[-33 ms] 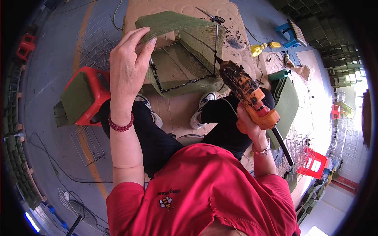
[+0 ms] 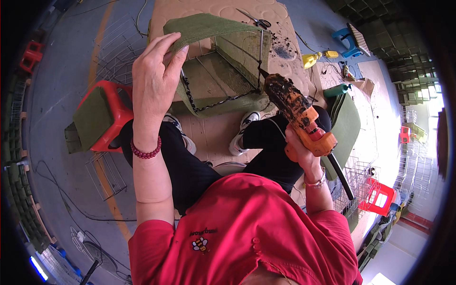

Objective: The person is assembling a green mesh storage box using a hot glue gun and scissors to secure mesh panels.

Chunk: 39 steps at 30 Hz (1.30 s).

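Note:
A wire frame box [image 2: 202, 57] covered in green mesh fabric [image 2: 204, 26] stands before me, its open side toward me. Black glue runs along the frame's near wires. My left hand [image 2: 154, 76] pinches the fabric's raised edge at the upper left corner, between thumb and fingers. In my right hand [image 2: 304, 149] is an orange glue gun [image 2: 308, 121], its front caked with black residue and a black glue stick coming out of its back. The gun's nozzle points at the right upright wire of the frame, close to it; whether it touches I cannot tell.
Scissors [image 2: 256, 20] and black crumbs lie on the cardboard-covered surface [image 2: 280, 28]. A red stool [image 2: 118, 109] with green fabric pieces stands left. More folded green fabric [image 2: 349, 118] and a teal bottle [image 2: 337, 90] are right. Wire frames [image 2: 107, 178] and cables lie on the floor.

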Each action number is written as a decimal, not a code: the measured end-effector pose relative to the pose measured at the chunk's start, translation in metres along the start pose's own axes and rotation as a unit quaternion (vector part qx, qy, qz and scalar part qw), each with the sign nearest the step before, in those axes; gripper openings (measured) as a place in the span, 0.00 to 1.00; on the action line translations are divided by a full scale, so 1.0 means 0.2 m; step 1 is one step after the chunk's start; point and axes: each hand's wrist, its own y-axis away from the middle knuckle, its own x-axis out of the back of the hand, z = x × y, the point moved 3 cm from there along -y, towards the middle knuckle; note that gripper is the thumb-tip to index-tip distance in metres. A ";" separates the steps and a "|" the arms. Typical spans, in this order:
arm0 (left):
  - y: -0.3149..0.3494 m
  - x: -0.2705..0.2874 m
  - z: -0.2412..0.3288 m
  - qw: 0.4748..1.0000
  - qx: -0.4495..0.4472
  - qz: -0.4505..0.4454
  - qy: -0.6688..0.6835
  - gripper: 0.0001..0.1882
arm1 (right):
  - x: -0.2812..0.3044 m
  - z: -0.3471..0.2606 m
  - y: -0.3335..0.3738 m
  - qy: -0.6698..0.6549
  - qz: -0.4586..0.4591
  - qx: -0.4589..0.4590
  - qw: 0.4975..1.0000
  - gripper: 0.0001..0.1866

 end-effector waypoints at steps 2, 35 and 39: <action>0.00 0.00 -0.01 1.000 -0.027 0.010 -0.003 0.17 | 0.00 0.02 0.02 0.002 -0.028 -0.034 0.999 0.07; 0.00 0.00 -0.01 1.000 -0.021 0.011 -0.020 0.18 | -0.01 0.14 0.08 -0.083 -0.041 -0.030 0.995 0.15; 0.00 0.00 -0.01 1.000 -0.018 0.009 -0.011 0.18 | -0.01 0.12 0.08 -0.076 -0.036 -0.033 0.996 0.15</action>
